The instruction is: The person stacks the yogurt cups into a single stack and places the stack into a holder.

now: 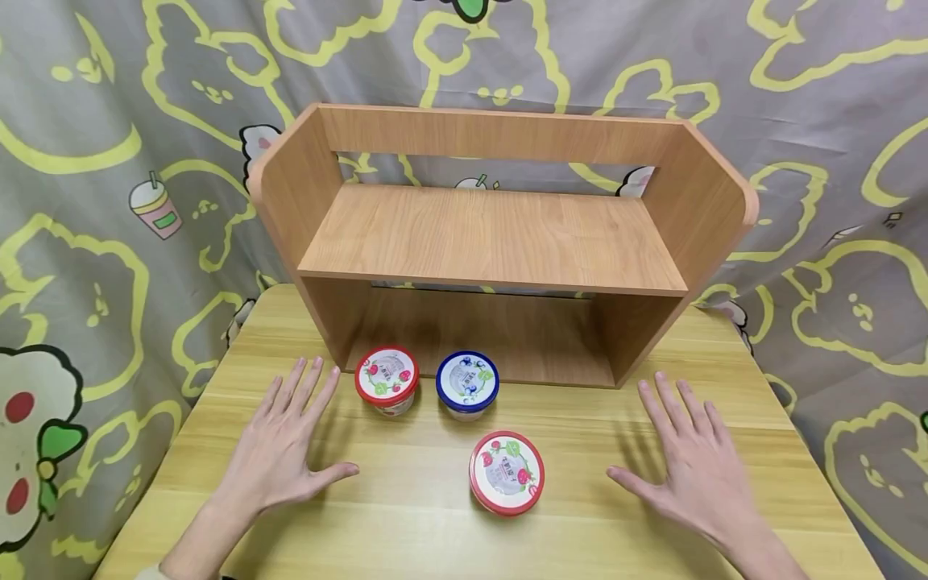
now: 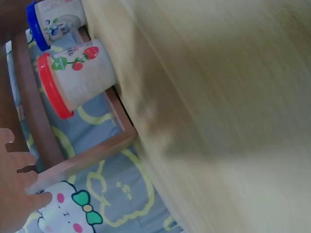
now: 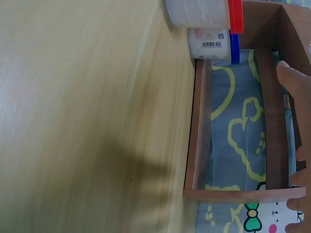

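Three lidded cups stand upright on the table. In the head view, a red-lidded strawberry cup (image 1: 387,377) is at the left, near the shelf's front edge. Beside it stands a blue-lidded blueberry cup (image 1: 467,383). A second red-lidded strawberry cup (image 1: 507,474) is closer to me, a little to the right. My left hand (image 1: 284,443) is spread, fingers straight, left of the cups and nearest the left red one (image 2: 80,75). My right hand (image 1: 692,463), also spread with straight fingers, is right of the front red cup (image 3: 201,13). Neither hand touches a cup.
A two-tier wooden shelf (image 1: 493,238) stands at the back of the table, with side panels and a rear rail. The wooden table (image 1: 406,540) has light grain. Behind and around it hangs a grey curtain (image 1: 203,105) with yellow cartoon outlines.
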A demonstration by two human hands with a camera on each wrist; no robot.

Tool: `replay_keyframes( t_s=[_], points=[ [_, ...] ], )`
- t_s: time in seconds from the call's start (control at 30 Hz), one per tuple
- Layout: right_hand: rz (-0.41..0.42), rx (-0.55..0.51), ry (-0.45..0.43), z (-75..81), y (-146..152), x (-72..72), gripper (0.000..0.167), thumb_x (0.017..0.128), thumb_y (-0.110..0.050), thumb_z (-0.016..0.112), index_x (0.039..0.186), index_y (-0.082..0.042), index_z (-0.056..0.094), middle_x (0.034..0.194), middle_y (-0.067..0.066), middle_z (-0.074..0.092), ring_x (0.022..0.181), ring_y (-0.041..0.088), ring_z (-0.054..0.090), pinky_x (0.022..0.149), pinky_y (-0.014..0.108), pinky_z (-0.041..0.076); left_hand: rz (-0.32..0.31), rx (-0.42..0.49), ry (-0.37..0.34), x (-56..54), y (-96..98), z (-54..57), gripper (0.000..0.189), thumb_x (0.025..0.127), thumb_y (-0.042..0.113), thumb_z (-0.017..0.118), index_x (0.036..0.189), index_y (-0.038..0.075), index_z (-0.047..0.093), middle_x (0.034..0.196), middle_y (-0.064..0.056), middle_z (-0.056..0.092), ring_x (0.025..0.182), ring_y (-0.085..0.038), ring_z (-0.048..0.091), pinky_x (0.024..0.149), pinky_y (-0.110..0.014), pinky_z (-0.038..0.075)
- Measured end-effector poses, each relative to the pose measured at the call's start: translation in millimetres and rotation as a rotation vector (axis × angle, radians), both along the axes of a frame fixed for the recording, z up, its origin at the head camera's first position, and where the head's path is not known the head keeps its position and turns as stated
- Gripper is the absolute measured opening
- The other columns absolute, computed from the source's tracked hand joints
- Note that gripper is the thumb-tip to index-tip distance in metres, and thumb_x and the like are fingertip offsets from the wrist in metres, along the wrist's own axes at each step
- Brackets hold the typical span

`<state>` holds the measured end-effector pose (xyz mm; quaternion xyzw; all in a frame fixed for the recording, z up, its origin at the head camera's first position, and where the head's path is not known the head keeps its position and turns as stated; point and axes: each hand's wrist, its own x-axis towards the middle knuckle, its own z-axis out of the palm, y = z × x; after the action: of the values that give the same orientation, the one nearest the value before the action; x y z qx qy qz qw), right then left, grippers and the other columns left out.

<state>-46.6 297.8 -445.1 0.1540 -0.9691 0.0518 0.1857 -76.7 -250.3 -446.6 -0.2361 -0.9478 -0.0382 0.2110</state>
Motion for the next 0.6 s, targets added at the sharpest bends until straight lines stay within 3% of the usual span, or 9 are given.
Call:
replay_keyframes(
  t_s=[0.13, 0.27, 0.37, 0.53, 0.6],
  points=[
    [0.046, -0.05, -0.005, -2.2, -6.7, -0.5, 0.124, 0.074, -0.075, 0.077, 0.17, -0.017, 0.022, 0.178, 0.007, 0.019, 0.167, 0.027, 0.012, 0.135, 0.027, -0.01, -0.018, 0.016, -0.014, -3.7, -0.7, -4.6, 0.122, 0.083, 0.096, 0.045, 0.169, 0.011, 0.024, 0.173, -0.021, 0.03, 0.168, -0.028, 0.006, 0.135, -0.028, -0.012],
    [0.133, -0.142, 0.017, -3.5, -14.5, -2.1, 0.122, 0.073, -0.068, 0.083, 0.167, -0.013, 0.029, 0.175, 0.009, 0.03, 0.167, 0.014, 0.012, 0.133, 0.016, -0.003, -0.034, 0.037, -0.043, -7.6, -0.7, -9.9, 0.126, 0.077, 0.083, 0.067, 0.169, 0.011, 0.021, 0.174, -0.019, 0.027, 0.167, -0.017, -0.004, 0.134, -0.024, -0.012],
    [0.192, -0.223, 0.017, -4.7, -20.5, -2.0, 0.12, 0.072, -0.063, 0.087, 0.165, -0.011, 0.034, 0.172, 0.009, 0.036, 0.165, 0.006, 0.014, 0.13, 0.011, 0.002, -0.041, 0.08, -0.067, -9.6, -0.1, -13.2, 0.13, 0.071, 0.072, 0.08, 0.169, 0.01, 0.02, 0.175, -0.018, 0.025, 0.168, -0.027, 0.008, 0.134, -0.021, -0.01],
    [0.248, -0.369, -0.06, -7.8, -28.9, -0.4, 0.116, 0.069, -0.047, 0.095, 0.164, -0.012, 0.038, 0.17, 0.009, 0.04, 0.16, -0.002, 0.022, 0.123, 0.004, 0.009, -0.032, 0.173, -0.133, -11.0, 1.2, -16.1, 0.13, 0.07, 0.061, 0.087, 0.17, 0.013, 0.018, 0.174, -0.017, 0.029, 0.161, -0.037, 0.03, 0.131, -0.014, -0.005],
    [0.262, -0.425, -0.118, -9.3, -31.4, 0.0, 0.115, 0.068, -0.037, 0.097, 0.164, -0.013, 0.037, 0.171, 0.007, 0.04, 0.159, -0.005, 0.023, 0.121, 0.002, 0.011, -0.021, 0.204, -0.166, -10.7, 2.0, -16.6, 0.13, 0.071, 0.057, 0.088, 0.17, 0.015, 0.017, 0.173, -0.017, 0.031, 0.162, -0.035, 0.03, 0.135, -0.022, 0.004]
  ],
)
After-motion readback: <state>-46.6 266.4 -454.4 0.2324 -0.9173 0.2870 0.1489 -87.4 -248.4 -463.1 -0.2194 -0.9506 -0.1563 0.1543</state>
